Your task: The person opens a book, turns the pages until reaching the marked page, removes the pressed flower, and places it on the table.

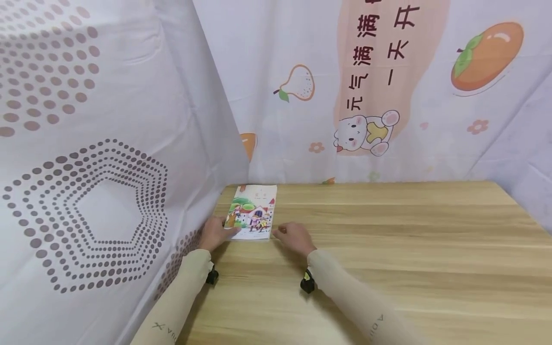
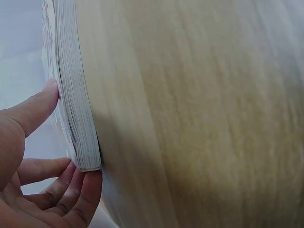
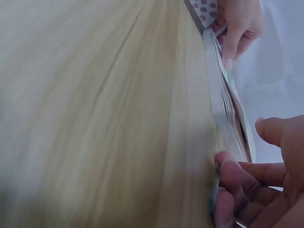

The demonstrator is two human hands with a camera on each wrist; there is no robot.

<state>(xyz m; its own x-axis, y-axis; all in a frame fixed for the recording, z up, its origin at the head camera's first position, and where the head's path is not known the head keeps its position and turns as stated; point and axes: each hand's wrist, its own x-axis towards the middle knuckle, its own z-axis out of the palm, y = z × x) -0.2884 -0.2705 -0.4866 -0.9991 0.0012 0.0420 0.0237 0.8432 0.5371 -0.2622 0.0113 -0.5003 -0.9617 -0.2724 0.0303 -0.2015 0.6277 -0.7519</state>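
A book point(image 1: 254, 203) with a colourful illustrated cover lies flat near the table's far left corner. My left hand point(image 1: 213, 233) holds it at its left side. In the left wrist view, the thumb rests on the cover and the fingertips touch the side edge, beside the thick page block point(image 2: 76, 104). At the book's right edge is my right hand point(image 1: 296, 237), its fingers bent and its thumb held apart from them. The right wrist view shows those fingers by the near right corner of the book point(image 3: 228, 109), whose cover and upper pages fan slightly apart.
The wood-grain table point(image 1: 388, 249) extends to the right. A white cloth with brown dots point(image 1: 108, 211) hangs close along the left side, beside the left hand. Behind the table hangs a printed fruit curtain point(image 1: 293, 124). Each wrist wears a black device point(image 1: 307, 282).
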